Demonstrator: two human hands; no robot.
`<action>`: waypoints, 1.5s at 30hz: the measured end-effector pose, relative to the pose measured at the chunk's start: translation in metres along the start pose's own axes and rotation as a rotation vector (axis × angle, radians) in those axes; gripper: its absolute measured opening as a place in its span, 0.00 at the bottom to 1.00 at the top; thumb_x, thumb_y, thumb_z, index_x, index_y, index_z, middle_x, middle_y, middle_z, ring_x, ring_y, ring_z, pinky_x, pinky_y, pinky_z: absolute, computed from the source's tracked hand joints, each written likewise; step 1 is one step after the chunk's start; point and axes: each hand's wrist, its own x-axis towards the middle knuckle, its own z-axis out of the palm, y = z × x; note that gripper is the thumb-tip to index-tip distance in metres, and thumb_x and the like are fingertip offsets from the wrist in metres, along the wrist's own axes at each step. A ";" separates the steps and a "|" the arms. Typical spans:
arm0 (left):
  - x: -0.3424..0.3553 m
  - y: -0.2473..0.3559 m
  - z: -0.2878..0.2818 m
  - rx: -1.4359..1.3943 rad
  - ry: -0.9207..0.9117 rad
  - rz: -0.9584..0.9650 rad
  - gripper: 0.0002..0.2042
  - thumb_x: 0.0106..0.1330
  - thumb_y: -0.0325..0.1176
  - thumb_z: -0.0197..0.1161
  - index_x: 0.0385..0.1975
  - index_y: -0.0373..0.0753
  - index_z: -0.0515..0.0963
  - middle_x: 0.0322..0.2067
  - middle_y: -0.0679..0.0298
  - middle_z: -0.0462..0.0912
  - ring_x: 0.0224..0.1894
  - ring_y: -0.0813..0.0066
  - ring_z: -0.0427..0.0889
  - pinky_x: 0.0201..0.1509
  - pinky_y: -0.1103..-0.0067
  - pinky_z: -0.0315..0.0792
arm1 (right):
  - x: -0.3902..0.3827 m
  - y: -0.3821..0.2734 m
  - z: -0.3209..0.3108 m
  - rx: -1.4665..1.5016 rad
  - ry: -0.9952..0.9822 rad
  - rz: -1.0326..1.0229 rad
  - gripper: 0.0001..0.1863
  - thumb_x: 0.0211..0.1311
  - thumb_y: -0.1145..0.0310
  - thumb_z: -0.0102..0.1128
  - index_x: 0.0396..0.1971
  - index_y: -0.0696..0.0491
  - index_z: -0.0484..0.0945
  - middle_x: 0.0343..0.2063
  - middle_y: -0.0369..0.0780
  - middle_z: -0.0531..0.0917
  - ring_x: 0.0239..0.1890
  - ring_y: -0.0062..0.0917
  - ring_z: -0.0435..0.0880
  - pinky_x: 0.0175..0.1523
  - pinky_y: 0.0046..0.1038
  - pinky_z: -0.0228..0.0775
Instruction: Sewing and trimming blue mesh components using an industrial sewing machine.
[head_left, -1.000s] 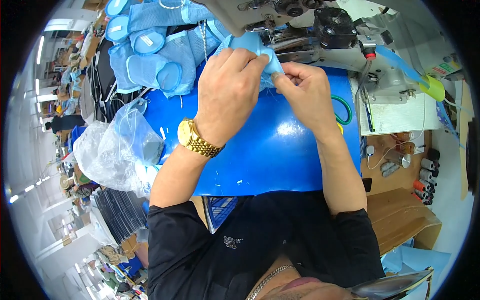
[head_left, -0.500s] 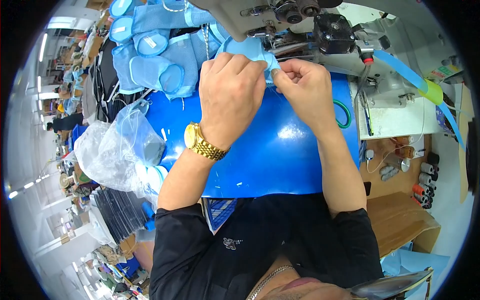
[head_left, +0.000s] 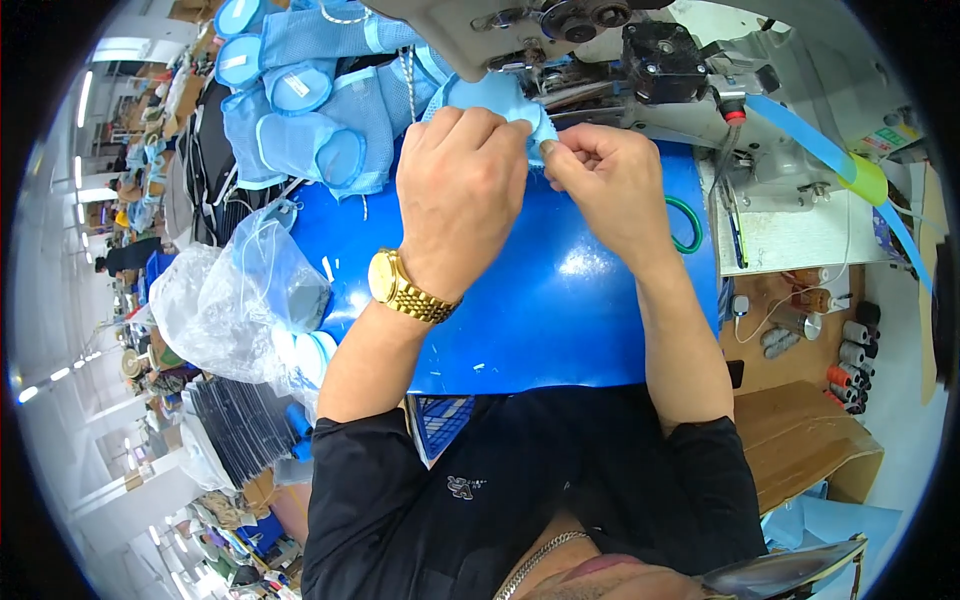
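A light blue fabric piece (head_left: 490, 95) lies under the head of a sewing machine (head_left: 470, 35). My left hand (head_left: 460, 190), with a gold watch (head_left: 405, 290) at the wrist, has its fingers curled onto the fabric's near side, partly hiding it. Just to its right, my right hand (head_left: 610, 190) pinches the fabric's right edge between thumb and fingers. Left of the machine is a pile of blue mesh pieces with round ends (head_left: 310, 150). Both hands are above a shiny blue work surface (head_left: 530, 330).
Green-handled scissors (head_left: 688, 215) rest beside my right forearm. A crumpled clear plastic bag (head_left: 225, 295) lies at the left, near a dark stack (head_left: 235, 430). Thread cones (head_left: 852, 355) and cardboard (head_left: 810, 430) are at the lower right. A distant person in dark clothing (head_left: 135, 255) is at far left.
Over the last second my left hand and wrist have shifted slightly right and toward me, still on the fabric. My right hand stays pinched at the edge with little movement.
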 end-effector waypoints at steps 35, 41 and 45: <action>0.002 0.016 0.004 -0.185 -0.074 -0.259 0.07 0.59 0.27 0.62 0.35 0.37 0.82 0.27 0.59 0.79 0.28 0.59 0.79 0.30 0.70 0.72 | 0.015 -0.021 -0.008 -0.263 -0.009 -0.074 0.12 0.50 0.66 0.60 0.15 0.58 0.80 0.12 0.48 0.77 0.16 0.40 0.78 0.26 0.35 0.72; -0.008 0.005 -0.016 0.066 -0.116 0.036 0.10 0.54 0.30 0.65 0.37 0.43 0.81 0.35 0.69 0.79 0.42 0.68 0.76 0.45 0.70 0.68 | 0.011 -0.014 -0.006 -0.216 0.032 -0.152 0.11 0.49 0.68 0.61 0.14 0.59 0.78 0.13 0.48 0.76 0.15 0.40 0.77 0.25 0.35 0.70; -0.020 -0.017 -0.005 0.139 -0.041 0.224 0.15 0.50 0.28 0.64 0.40 0.46 0.81 0.39 0.74 0.79 0.43 0.72 0.75 0.47 0.70 0.64 | 0.010 -0.014 -0.005 -0.104 0.008 -0.123 0.09 0.49 0.70 0.62 0.16 0.59 0.78 0.13 0.45 0.77 0.14 0.36 0.77 0.23 0.31 0.69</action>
